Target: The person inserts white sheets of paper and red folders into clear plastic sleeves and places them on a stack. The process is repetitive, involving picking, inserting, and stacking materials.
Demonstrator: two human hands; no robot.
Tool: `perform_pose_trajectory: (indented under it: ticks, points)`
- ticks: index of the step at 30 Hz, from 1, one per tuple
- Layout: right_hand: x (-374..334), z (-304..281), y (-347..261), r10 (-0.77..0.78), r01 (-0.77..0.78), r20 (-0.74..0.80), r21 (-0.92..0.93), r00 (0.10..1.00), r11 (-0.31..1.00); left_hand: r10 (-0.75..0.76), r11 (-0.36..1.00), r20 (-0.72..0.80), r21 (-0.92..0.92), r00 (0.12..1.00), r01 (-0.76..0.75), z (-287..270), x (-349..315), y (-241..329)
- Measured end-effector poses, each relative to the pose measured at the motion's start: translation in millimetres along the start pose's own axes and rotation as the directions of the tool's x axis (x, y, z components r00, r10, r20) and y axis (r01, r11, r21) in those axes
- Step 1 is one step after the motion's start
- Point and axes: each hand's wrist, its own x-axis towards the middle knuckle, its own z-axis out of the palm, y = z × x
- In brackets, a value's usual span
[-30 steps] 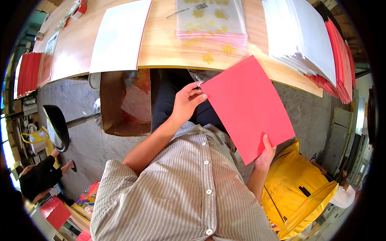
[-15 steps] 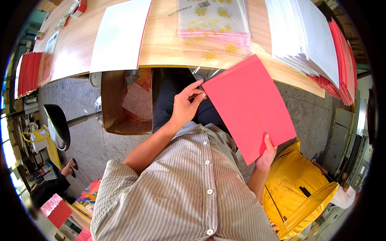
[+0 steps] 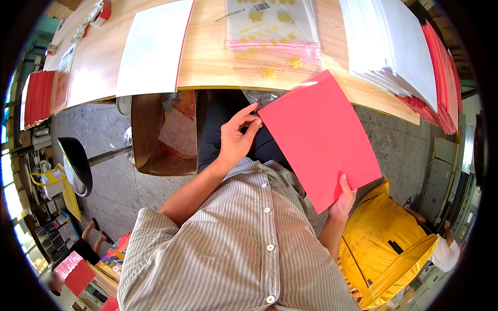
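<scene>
My right hand [image 3: 342, 201] grips the near corner of a flat red folder [image 3: 321, 140], thumb on top. The folder tilts over my lap, its far edge at the table's front. A clear plastic bag [image 3: 263, 97] with yellow prints hangs over that edge, and its film shines across the folder's far end. How far the folder sits inside the bag, I cannot tell. My left hand [image 3: 237, 136] pinches the bag's film beside the folder's far left corner. More clear bags [image 3: 272, 26] lie stacked on the table beyond.
White-and-red folders [image 3: 386, 46] are piled at the table's right. A white sheet with a red edge [image 3: 154, 46] lies left of the bags, and a red stack [image 3: 38, 98] stands far left. Below are a cardboard box [image 3: 148, 135] and a yellow sack [image 3: 381, 238].
Bag film now glints across the folder's far edge. Both hands keep nearly the same place and grip. A person at the lower left has shifted.
</scene>
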Motion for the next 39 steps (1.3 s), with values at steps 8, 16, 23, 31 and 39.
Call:
perform_pose_trajectory:
  ticks: [8, 16, 23, 31, 39]
  points:
    - [-2.1, 9.0, 4.6, 0.034, -0.034, 0.004, 0.011, 0.999, 0.999, -0.021, 0.997, 0.017, -0.077, 1.0, 0.022, 1.5, -4.6, -10.9]
    - [-9.1, 19.9, 13.2, 0.101, -0.11, 0.088, 0.105, 0.991, 0.988, -0.149, 0.922, 0.01, -0.361, 0.989, 0.142, 28.3, 7.8, -4.0]
    - [-28.8, 38.4, 5.8, 0.071, -0.082, 0.083, 0.147, 0.994, 0.986, -0.347, 0.701, 0.135, -0.62, 0.928, 0.352, 57.2, 20.5, -19.2]
    - [-32.0, 51.1, 6.4, 0.02, -0.032, 0.077, 0.162, 0.997, 0.986, -0.439, 0.342, 0.368, -0.775, 0.82, 0.531, 76.5, 22.8, -10.2]
    - [-23.6, 92.2, 7.1, 0.019, -0.033, 0.079, 0.178, 0.997, 0.984, -0.286, 0.822, 0.261, -0.427, 0.922, 0.376, 85.5, -10.4, -1.5]
